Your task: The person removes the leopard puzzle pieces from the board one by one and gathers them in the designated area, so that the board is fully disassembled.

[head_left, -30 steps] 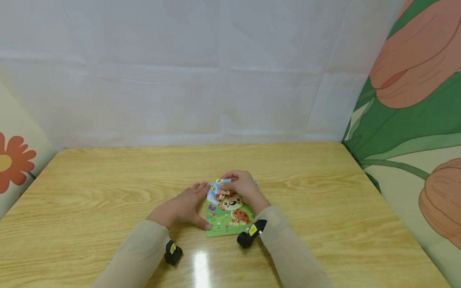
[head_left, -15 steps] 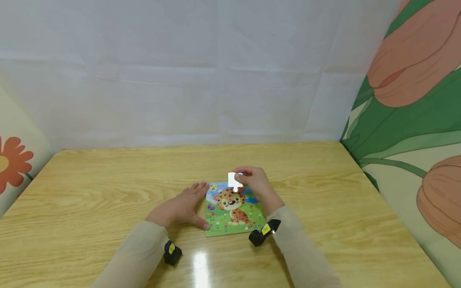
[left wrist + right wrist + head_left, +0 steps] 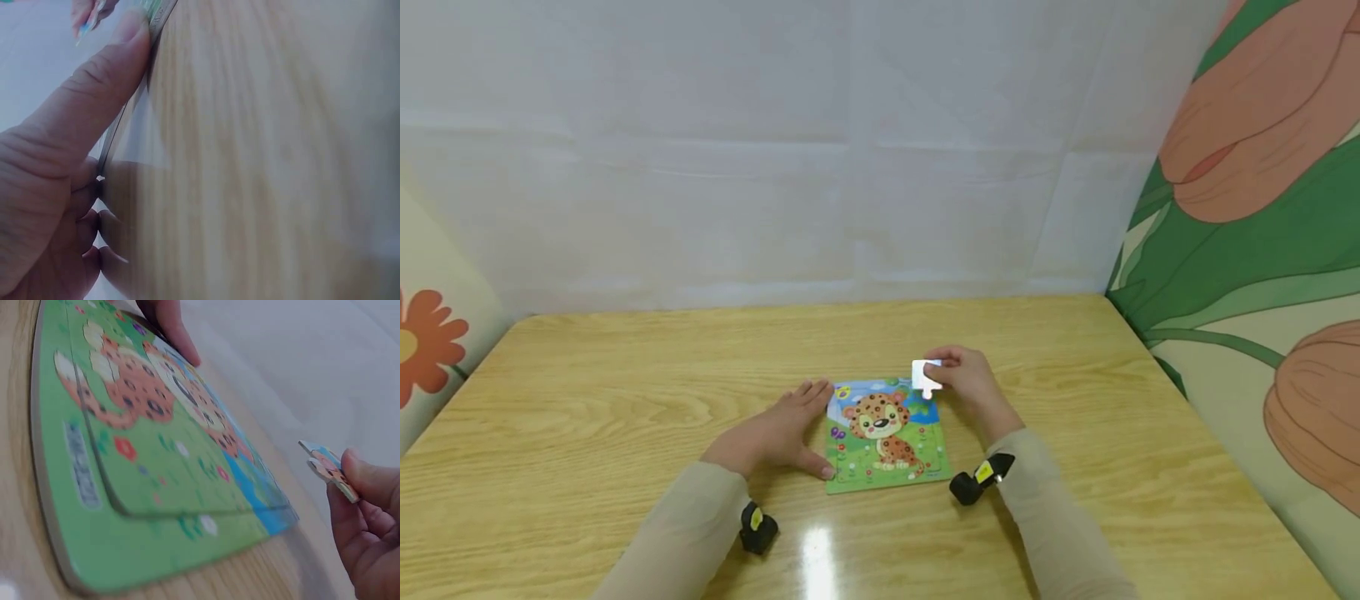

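A leopard picture puzzle board [image 3: 887,454] lies flat on the wooden table. My left hand [image 3: 775,433] rests along its left side with fingers stretched out; the thumb [image 3: 94,87] touches the near-left corner. My right hand [image 3: 977,385] pinches a puzzle piece [image 3: 922,377] between thumb and fingers, just above the board's far-right corner. In the head view glare whitens the piece. The right wrist view shows the same puzzle piece [image 3: 330,469] edge-on, with orange spotted print, clear of the board.
The wood-grain table [image 3: 625,383] spreads around the board. A white cloth [image 3: 790,167] hangs behind it, and flower-printed panels [image 3: 1247,292] stand at both sides. A small black camera [image 3: 981,477] sits on the right wrist, another black camera [image 3: 757,527] on the left.
My right hand has moved right with the puzzle piece, from over the board's far-left part to its far-right corner. The leopard's head is now uncovered. My left hand stays in place.
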Available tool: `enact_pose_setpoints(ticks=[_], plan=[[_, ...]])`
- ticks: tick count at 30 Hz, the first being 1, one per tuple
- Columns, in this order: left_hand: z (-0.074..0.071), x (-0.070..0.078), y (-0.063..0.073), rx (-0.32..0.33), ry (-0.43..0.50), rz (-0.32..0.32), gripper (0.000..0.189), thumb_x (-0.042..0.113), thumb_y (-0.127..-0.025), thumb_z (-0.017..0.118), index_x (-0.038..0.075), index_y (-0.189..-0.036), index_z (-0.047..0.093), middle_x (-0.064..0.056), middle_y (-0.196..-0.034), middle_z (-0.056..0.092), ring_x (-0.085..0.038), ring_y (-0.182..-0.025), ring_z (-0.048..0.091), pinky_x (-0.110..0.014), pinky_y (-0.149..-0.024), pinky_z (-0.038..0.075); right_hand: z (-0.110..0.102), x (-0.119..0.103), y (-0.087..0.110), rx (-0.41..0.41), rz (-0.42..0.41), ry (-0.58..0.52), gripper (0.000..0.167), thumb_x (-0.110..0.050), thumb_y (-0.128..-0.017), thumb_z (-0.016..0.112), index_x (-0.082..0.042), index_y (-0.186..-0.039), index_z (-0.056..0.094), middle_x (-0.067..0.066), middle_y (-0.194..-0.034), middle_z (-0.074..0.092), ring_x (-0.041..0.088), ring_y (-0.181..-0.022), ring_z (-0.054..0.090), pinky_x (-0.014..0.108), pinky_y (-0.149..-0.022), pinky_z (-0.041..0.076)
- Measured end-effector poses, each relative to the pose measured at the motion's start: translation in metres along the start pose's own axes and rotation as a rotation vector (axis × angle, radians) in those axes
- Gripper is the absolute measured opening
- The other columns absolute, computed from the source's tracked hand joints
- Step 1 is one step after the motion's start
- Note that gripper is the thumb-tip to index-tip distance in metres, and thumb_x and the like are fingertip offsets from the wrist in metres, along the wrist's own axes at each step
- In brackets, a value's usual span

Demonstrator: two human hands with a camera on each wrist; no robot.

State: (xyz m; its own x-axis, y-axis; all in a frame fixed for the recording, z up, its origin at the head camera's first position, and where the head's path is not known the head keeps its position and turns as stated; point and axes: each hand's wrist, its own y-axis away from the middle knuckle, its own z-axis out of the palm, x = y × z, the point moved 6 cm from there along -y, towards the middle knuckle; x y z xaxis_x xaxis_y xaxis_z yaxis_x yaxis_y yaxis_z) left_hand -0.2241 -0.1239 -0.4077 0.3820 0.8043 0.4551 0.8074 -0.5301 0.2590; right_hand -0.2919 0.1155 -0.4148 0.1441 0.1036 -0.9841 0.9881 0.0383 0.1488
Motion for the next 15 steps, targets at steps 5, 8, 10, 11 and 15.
enact_pose_setpoints(ticks=[5, 8, 10, 11, 15], plan=[[0.000, -0.001, 0.000, 0.003, 0.011, 0.005, 0.120, 0.052, -0.063, 0.078, -0.002, -0.147, 0.012, -0.020, -0.154, 0.007, -0.039, -0.141, 0.001, -0.054, -0.114, 0.005, -0.018, 0.002, -0.002, 0.031, 0.005, 0.029, 0.028, 0.003, -0.080, 0.066, 0.010, -0.106, 0.061, -0.003, -0.068, 0.057, 0.006, -0.062, 0.053, 0.017, -0.058, 0.047], [0.000, -0.001, 0.000, 0.007, 0.010, 0.008, 0.120, 0.052, -0.063, 0.078, -0.002, -0.147, 0.012, -0.020, -0.154, 0.007, -0.039, -0.141, 0.002, -0.053, -0.114, 0.005, -0.026, 0.004, -0.004, 0.039, -0.002, 0.048, 0.027, 0.003, -0.080, 0.066, 0.012, -0.106, 0.061, -0.003, -0.068, 0.058, 0.005, -0.060, 0.054, 0.016, -0.055, 0.046], [0.000, -0.001, 0.000, 0.009, 0.012, 0.014, 0.120, 0.052, -0.063, 0.078, -0.003, -0.146, 0.012, -0.021, -0.153, 0.007, -0.040, -0.140, 0.002, -0.054, -0.114, 0.005, -0.031, 0.006, -0.005, 0.039, 0.003, 0.065, 0.027, 0.003, -0.080, 0.066, 0.011, -0.106, 0.061, -0.004, -0.067, 0.058, 0.005, -0.060, 0.054, 0.016, -0.054, 0.046], [0.000, -0.001, 0.000, 0.009, 0.013, 0.017, 0.120, 0.052, -0.063, 0.078, -0.004, -0.146, 0.012, -0.022, -0.153, 0.007, -0.041, -0.140, 0.003, -0.054, -0.113, 0.006, -0.033, 0.007, -0.006, 0.038, 0.006, 0.074, 0.027, 0.003, -0.081, 0.066, 0.011, -0.106, 0.061, -0.004, -0.067, 0.058, 0.005, -0.059, 0.054, 0.017, -0.054, 0.046], [0.000, -0.001, -0.001, 0.004, 0.017, 0.016, 0.120, 0.052, -0.063, 0.078, -0.003, -0.147, 0.012, -0.021, -0.154, 0.006, -0.039, -0.141, 0.002, -0.053, -0.114, 0.006, -0.040, 0.011, -0.010, 0.049, 0.021, 0.133, 0.027, 0.001, -0.081, 0.067, 0.008, -0.106, 0.063, -0.004, -0.067, 0.058, 0.005, -0.059, 0.053, 0.017, -0.053, 0.046]])
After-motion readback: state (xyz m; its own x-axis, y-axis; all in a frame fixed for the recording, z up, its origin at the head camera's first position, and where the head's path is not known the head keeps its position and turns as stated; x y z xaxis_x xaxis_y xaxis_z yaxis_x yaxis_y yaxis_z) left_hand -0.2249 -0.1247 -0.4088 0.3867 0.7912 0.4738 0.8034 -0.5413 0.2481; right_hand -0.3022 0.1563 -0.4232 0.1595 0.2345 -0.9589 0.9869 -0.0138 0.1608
